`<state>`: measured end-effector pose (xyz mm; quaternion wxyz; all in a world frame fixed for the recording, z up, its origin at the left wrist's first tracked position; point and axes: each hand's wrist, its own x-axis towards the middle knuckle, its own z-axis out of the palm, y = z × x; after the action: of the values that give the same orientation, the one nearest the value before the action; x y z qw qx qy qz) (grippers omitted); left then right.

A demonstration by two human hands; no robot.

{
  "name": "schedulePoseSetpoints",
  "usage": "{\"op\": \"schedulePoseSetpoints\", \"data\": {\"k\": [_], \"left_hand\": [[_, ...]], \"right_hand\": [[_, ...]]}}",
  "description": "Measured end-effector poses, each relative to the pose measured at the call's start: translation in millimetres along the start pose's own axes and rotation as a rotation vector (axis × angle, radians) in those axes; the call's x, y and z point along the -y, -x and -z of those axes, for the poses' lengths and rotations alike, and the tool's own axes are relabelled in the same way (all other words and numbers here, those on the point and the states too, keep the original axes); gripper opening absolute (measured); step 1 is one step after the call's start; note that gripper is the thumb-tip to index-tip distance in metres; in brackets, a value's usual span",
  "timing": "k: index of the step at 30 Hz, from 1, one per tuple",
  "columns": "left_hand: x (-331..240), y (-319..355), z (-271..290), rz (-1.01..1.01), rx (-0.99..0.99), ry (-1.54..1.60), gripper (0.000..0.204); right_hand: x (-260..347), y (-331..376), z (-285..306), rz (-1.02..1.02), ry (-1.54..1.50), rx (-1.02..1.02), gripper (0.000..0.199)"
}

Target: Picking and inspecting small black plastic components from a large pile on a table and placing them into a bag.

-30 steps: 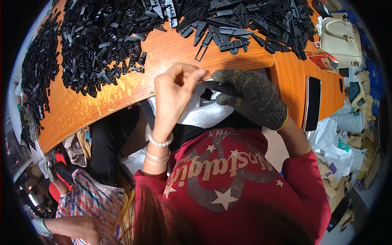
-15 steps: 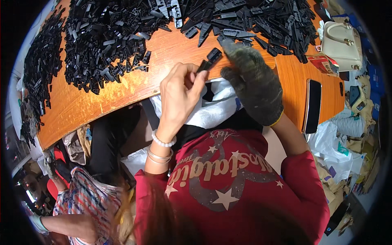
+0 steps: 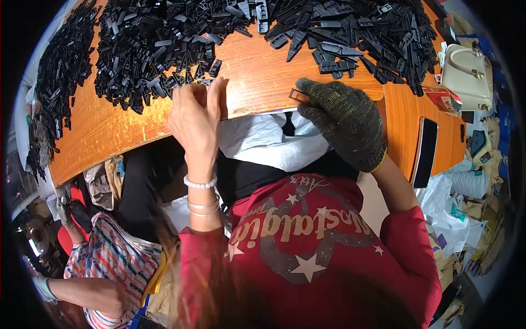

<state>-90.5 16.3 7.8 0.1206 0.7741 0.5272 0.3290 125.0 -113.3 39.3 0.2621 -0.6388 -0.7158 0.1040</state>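
My bare left hand (image 3: pixel 197 118) reaches over the table edge to the front of a pile of small black plastic parts (image 3: pixel 159 38). Its thumb and forefinger are apart, and I see nothing held between them; the other fingertips are partly hidden. My right hand (image 3: pixel 350 120), in a dark knitted glove with a yellow cuff, pinches a small black rectangular plastic frame (image 3: pixel 297 96) between thumb and fingers, just over the table edge. Beyond it lies a pile of long, tapered black plastic pieces (image 3: pixel 350 33).
The wooden table (image 3: pixel 252 68) carries another heap of small black parts (image 3: pixel 63 77) at far left. A phone (image 3: pixel 425 153) and a cream handbag (image 3: pixel 466 77) are on the right. White sacking (image 3: pixel 263 142) covers my lap. A co-worker in a striped top (image 3: pixel 118 257) sits at lower left.
My left hand has let go of the black part and moved left to the pile's edge. The two-piece black item between my hands is gone from there; my right hand now holds the frame.
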Motion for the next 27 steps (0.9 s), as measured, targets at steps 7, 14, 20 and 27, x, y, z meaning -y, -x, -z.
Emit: {"op": "schedulePoseSetpoints", "data": {"k": [7,14,20,27], "left_hand": [[-7,-3,2,0.176,0.166,0.111,0.02],[-26,13,-8,-0.154,0.386,0.459,0.015],[-26,10,-9,-0.215,0.404,0.505,0.014],[-22,11,-10,-0.263,0.395,0.486,0.015]], "right_hand": [[-2,-1,3,-0.051,-0.063,-0.021,0.038],[7,-22,8,-0.212,-0.16,0.101,0.034],[-13,-27,-4,0.087,0.015,0.115,0.033],[-1,-49,-1,0.152,0.269,0.321,0.034]]}}
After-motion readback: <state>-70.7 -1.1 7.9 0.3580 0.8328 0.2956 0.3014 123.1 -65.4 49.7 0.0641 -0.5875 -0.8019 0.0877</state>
